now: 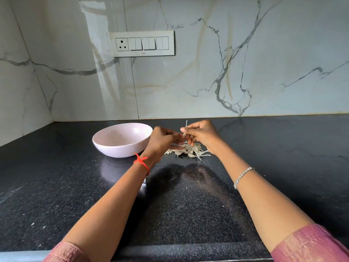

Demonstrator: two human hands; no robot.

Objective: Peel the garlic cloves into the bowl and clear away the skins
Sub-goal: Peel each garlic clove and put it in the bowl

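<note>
The bowl (pixel 115 148) sits on the dark bench (pixel 56 186) at about 9 o'clock from the hands. What shows of its inside holds no cloves, so the peeling looks barely begun. The left hand (pixel 162 140) pinches the lower end of a garlic clove (pixel 184 134) with curled fingers. At 3 o'clock of it, the right hand (pixel 201 134) grips the clove's top, fingers curled, stalk poking up. At 6 o'clock beneath them lies the pile of cloves (pixel 188 152), apparently unpeeled, with no skins yet cleared.
</note>
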